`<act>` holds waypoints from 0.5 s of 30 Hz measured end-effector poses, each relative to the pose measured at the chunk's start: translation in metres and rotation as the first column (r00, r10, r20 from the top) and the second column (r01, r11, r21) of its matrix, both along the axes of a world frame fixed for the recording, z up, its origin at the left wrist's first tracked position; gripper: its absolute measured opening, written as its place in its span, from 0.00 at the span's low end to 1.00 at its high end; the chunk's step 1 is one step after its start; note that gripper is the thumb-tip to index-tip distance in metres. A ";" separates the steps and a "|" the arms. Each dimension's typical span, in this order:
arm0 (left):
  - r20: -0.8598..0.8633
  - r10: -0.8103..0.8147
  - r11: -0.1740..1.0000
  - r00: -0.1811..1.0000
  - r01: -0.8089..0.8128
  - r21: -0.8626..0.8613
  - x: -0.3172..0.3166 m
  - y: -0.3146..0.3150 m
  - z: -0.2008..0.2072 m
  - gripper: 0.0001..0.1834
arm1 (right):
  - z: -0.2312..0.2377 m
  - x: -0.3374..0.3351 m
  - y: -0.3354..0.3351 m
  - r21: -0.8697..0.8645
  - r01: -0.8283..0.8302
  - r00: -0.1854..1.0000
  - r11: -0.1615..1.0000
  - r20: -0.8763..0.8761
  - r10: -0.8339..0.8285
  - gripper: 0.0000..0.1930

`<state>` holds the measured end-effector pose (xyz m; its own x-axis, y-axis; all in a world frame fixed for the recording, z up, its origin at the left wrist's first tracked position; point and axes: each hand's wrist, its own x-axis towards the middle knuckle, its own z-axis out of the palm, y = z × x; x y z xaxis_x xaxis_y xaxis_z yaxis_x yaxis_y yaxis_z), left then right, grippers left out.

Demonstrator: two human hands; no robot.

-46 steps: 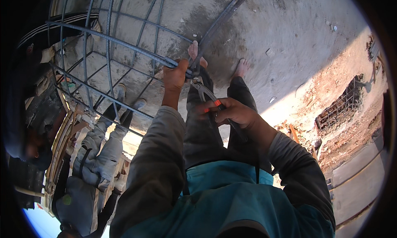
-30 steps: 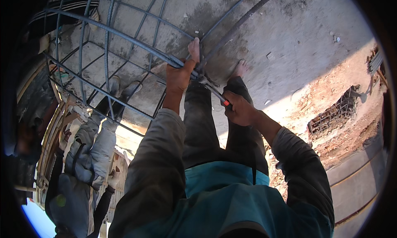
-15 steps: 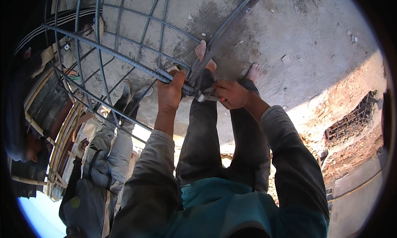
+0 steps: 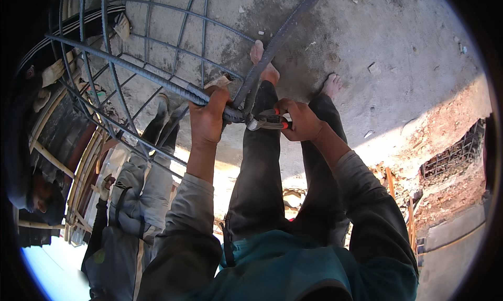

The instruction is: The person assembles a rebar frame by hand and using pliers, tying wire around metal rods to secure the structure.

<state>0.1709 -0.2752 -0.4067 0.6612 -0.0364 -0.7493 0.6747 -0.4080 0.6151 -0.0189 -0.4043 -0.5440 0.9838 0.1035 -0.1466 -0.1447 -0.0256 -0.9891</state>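
Note:
My left hand is closed around a thick ribbed steel bar near its end, at a corner of the rebar cage. My right hand grips a pair of pincers with red-orange handle tips. The handles stand apart, and the pincers' jaws sit against the corner beside the bar's end. Another dark bar meets this corner from the upper right. Whether the jaws hold tie wire there is too small to tell.
Thinner stirrup bars of the cage spread across the upper left. A co-worker in grey trousers stands at my left, another person at the far left edge. Dusty concrete floor lies ahead; a rubble pit with steel mesh is at right.
The pincers' handles have come further apart in my right hand and show more plainly. My left hand keeps its hold on the bar. The whole view has shifted slightly.

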 end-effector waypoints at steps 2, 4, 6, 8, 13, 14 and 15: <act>-0.012 0.068 0.998 0.998 -0.068 0.018 0.002 -0.003 0.001 0.11 | -0.017 0.012 0.006 0.019 0.032 0.997 0.999 0.073 -0.033 0.25; -0.017 0.024 0.999 1.000 -0.024 -0.021 0.007 0.000 0.000 0.10 | -0.023 0.017 0.013 0.073 0.077 0.991 0.994 0.101 -0.084 0.25; -0.015 -0.007 1.000 1.000 0.007 -0.004 0.005 0.003 0.003 0.10 | -0.016 0.007 0.016 0.047 0.106 0.992 0.993 0.069 -0.109 0.28; 0.031 -0.084 0.996 0.996 0.084 0.010 0.000 0.003 -0.001 0.10 | -0.021 0.017 0.003 -0.049 0.013 0.993 0.999 0.122 -0.007 0.29; 0.008 0.003 1.000 1.000 -0.004 0.016 0.001 0.001 -0.001 0.08 | -0.022 0.024 -0.007 -0.032 0.019 0.983 0.999 0.183 -0.013 0.28; 0.014 0.006 1.000 1.000 -0.006 0.006 0.000 -0.002 -0.003 0.08 | -0.027 0.028 -0.008 -0.039 -0.022 0.974 0.999 0.223 0.030 0.27; 0.012 0.037 0.999 0.999 -0.038 0.034 -0.003 -0.005 -0.002 0.08 | -0.033 0.035 -0.007 -0.049 -0.063 0.962 0.997 0.262 0.074 0.27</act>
<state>0.1682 -0.2804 -0.4086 0.6701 0.0145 -0.7421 0.6829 -0.4037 0.6088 0.0165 -0.4114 -0.5772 0.9788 0.1718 0.1118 0.1248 -0.0666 -0.9899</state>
